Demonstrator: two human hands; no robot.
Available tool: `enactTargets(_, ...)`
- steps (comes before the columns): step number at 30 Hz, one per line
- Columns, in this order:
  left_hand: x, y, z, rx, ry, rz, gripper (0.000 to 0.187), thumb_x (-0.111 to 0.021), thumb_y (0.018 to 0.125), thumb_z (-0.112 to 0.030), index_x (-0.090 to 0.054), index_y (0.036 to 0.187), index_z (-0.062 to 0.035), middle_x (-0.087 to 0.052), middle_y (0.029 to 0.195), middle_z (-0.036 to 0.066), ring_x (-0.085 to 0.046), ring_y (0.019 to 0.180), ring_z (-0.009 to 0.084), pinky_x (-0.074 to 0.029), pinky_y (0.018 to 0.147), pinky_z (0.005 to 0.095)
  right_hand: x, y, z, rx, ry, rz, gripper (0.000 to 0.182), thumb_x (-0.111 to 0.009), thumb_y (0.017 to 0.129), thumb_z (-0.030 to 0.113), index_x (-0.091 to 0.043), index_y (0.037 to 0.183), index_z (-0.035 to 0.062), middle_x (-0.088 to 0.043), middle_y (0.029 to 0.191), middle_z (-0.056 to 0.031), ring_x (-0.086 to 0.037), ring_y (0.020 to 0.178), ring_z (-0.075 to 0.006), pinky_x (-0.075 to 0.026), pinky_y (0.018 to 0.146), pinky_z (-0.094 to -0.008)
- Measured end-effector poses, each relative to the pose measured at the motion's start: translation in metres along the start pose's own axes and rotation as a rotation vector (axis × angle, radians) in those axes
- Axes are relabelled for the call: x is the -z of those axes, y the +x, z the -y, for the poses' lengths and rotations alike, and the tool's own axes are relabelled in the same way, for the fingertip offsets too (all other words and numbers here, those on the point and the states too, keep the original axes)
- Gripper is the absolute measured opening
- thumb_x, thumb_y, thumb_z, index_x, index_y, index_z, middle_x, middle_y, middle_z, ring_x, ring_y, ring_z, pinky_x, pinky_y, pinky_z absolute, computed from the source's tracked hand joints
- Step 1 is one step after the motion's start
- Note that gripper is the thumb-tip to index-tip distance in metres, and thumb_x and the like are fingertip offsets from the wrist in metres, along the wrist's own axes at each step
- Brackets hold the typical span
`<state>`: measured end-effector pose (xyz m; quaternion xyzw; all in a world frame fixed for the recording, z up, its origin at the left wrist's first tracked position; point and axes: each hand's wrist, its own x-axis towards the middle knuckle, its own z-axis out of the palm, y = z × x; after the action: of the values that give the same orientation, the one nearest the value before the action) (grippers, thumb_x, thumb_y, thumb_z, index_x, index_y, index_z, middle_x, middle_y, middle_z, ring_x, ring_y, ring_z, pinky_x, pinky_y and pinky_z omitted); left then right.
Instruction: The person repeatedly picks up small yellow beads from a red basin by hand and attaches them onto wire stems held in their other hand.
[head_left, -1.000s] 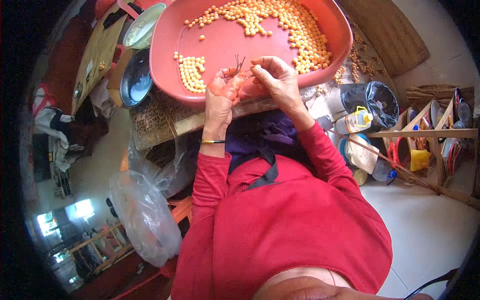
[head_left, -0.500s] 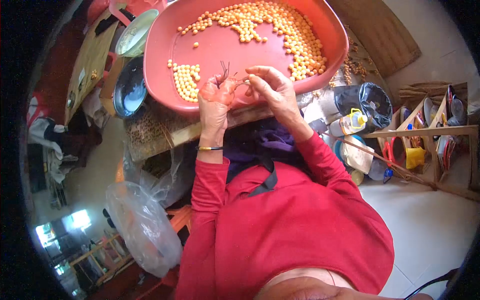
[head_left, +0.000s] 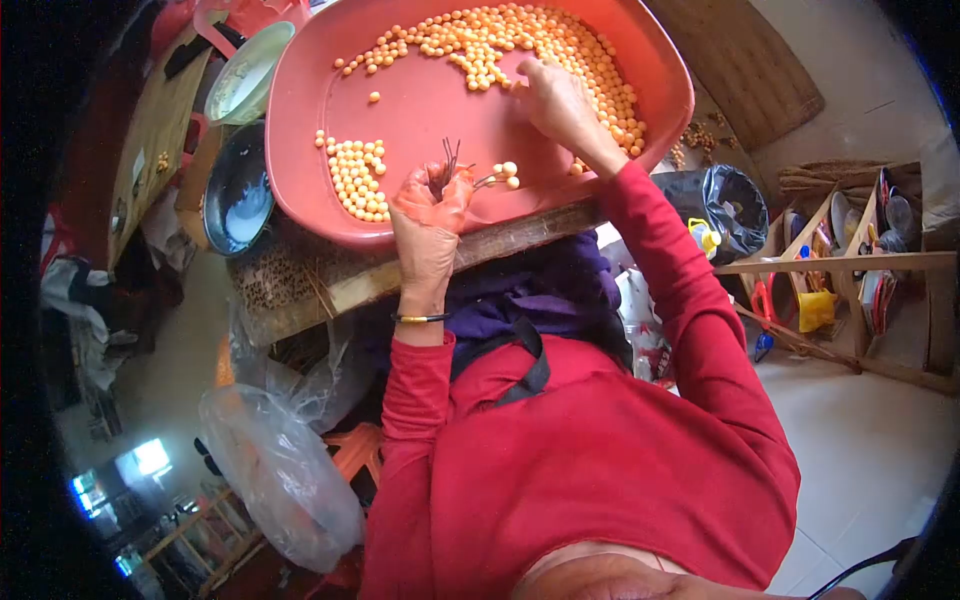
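Note:
A wide red plastic tub (head_left: 440,110) holds many small orange balls (head_left: 352,180), heaped along its far and right sides with a smaller group at the left. Over the tub's near rim, my left hand (head_left: 430,205) is closed around several thin dark stems (head_left: 450,155), its fingers coloured reddish orange. A few pale orange balls (head_left: 508,170) sit at the stem ends jutting out to its right. My right hand (head_left: 565,108) reaches into the tub, thumb and forefinger slightly apart at the edge of the far heap.
The tub rests on a wooden board (head_left: 480,240) before my lap. At the left are a dark basin (head_left: 238,190) and a pale bowl (head_left: 250,75). A clear plastic bag (head_left: 280,475) hangs lower left. Rightward stand a black-lined bin (head_left: 735,205) and a wooden rack (head_left: 840,262).
My right hand has left the stem ends beside my left hand and moved up and away to the heap of balls. My left hand keeps its hold on the stems.

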<state>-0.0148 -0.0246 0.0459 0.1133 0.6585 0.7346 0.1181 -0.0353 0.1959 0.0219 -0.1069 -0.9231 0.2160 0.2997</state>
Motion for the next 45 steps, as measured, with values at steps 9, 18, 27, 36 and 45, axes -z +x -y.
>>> enactTargets(9,-0.008,-0.004,-0.002,-0.087,0.14,-0.041,0.009,-0.064,0.08,-0.003,-0.063,0.087,0.0022,-0.063,0.075,0.004,-0.052,0.063,0.009,-0.043,0.056,0.0199,0.012,-0.007,0.016,-0.044,0.278,0.064,0.011,-0.064,0.081,0.01,-0.063,0.084,-0.0001,-0.063,0.07,-0.0101,-0.058,0.059,-0.0257,-0.047,0.055,-0.0335)
enactTargets(18,-0.007,-0.002,0.006,-0.133,0.287,-0.071,0.01,-0.066,0.077,-0.004,-0.063,0.084,0.0019,-0.063,0.07,0.004,-0.052,0.058,0.0105,-0.044,0.054,0.023,0.033,-0.075,0.068,-0.362,1.097,-0.075,0.01,-0.067,0.084,0.012,-0.065,0.083,0.0025,-0.06,0.07,-0.0002,-0.049,0.061,-0.006,-0.041,0.055,-0.0187)
enactTargets(27,-0.009,-0.002,0.01,-0.232,0.346,-0.085,0.011,-0.067,0.075,-0.004,-0.064,0.085,0.0013,-0.064,0.069,0.005,-0.052,0.057,0.011,-0.045,0.053,0.0242,0.027,-0.08,0.073,-0.361,1.026,0.087,0.009,-0.066,0.085,0.011,-0.064,0.085,0.0022,-0.062,0.073,-0.0008,-0.051,0.062,-0.0062,-0.042,0.057,-0.0173)
enactTargets(36,-0.008,0.001,0.013,-0.257,0.388,-0.11,0.013,-0.067,0.075,-0.006,-0.064,0.085,0.0018,-0.064,0.069,0.007,-0.053,0.057,0.0136,-0.046,0.053,0.0262,0.021,-0.083,0.072,-0.467,1.22,0.089,0.008,-0.064,0.088,0.012,-0.064,0.091,0.0044,-0.063,0.077,-0.0008,-0.051,0.063,-0.0049,-0.042,0.056,-0.0154)
enactTargets(45,-0.006,0.004,0.015,-0.289,0.439,-0.092,0.014,-0.066,0.074,-0.006,-0.064,0.085,0.0024,-0.064,0.068,0.008,-0.053,0.056,0.0162,-0.047,0.053,0.0282,0.017,-0.082,0.069,-0.409,1.166,0.114,0.007,-0.065,0.087,0.01,-0.063,0.09,0.0042,-0.063,0.077,-0.0005,-0.051,0.062,-0.0042,-0.041,0.055,-0.0146)
